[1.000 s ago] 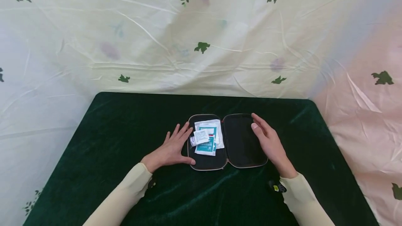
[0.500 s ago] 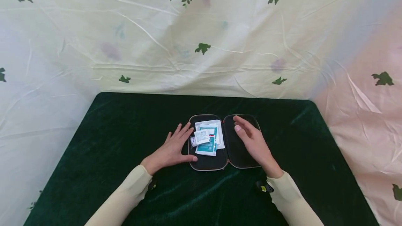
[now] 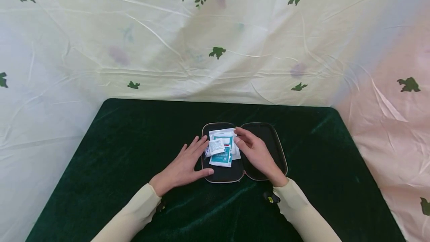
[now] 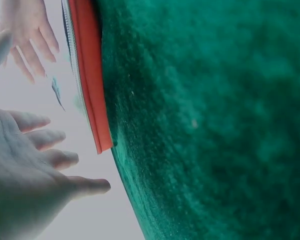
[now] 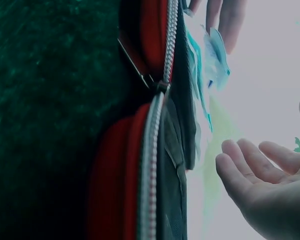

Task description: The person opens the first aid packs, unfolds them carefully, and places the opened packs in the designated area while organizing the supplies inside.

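A zippered case (image 3: 226, 175) lies spread flat, its black inside facing up and its sides red (image 4: 88, 75). In its left half several flat packets are piled. A small white packet (image 3: 216, 146) lies over a teal-and-white sachet (image 3: 221, 158), above a larger white packet (image 3: 236, 153). My left hand (image 3: 183, 165) reaches over the case's left rim with fingers spread, fingertips beside the packets. My right hand (image 3: 256, 153) is above the right half, its loosely bent fingertips at the pile's right edge. Contact with the packets cannot be made out.
A dark green velvet cloth (image 3: 134, 130) covers the table under the case. A zipper pull (image 5: 132, 57) hangs at the fold on the near side. Behind the table hangs a pale curtain (image 3: 161, 59) with leaf prints.
My right hand has moved left from the case's right edge, across the right half, to the packets. My left hand has shifted slightly right over the left rim.
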Demonstrator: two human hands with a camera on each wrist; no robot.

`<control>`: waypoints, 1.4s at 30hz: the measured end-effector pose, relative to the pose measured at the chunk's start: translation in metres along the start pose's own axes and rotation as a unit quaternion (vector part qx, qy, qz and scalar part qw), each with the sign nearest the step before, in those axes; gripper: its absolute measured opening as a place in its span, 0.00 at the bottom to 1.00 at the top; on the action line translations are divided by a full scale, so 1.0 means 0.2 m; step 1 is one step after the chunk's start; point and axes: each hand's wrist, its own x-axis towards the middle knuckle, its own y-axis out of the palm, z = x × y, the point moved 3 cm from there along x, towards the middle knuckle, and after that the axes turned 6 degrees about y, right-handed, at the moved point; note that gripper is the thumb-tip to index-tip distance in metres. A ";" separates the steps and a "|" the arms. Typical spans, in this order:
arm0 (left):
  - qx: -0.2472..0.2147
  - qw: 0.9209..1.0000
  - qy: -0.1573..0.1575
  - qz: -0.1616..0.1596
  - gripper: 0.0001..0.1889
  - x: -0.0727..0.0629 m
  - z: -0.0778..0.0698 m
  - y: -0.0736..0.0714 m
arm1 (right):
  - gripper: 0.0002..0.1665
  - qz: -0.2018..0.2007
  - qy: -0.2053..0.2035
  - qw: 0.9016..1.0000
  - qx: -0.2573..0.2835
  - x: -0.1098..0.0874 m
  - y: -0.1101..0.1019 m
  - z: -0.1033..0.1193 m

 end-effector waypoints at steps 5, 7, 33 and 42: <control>0.009 1.000 0.011 0.007 0.47 -0.01 -0.01 0.01 | 0.33 0.021 0.000 1.000 -0.020 0.03 0.04 -0.01; 0.014 1.000 0.013 0.013 0.46 -0.01 -0.01 0.01 | 0.33 0.028 0.003 0.999 -0.028 0.03 0.05 -0.01; 0.052 0.997 0.047 0.037 0.42 0.01 -0.05 0.05 | 0.26 0.013 0.012 0.996 -0.085 0.08 0.11 0.01; 0.043 0.997 0.050 0.029 0.44 0.02 -0.04 0.05 | 0.23 0.001 0.022 0.998 -0.054 0.05 0.07 -0.01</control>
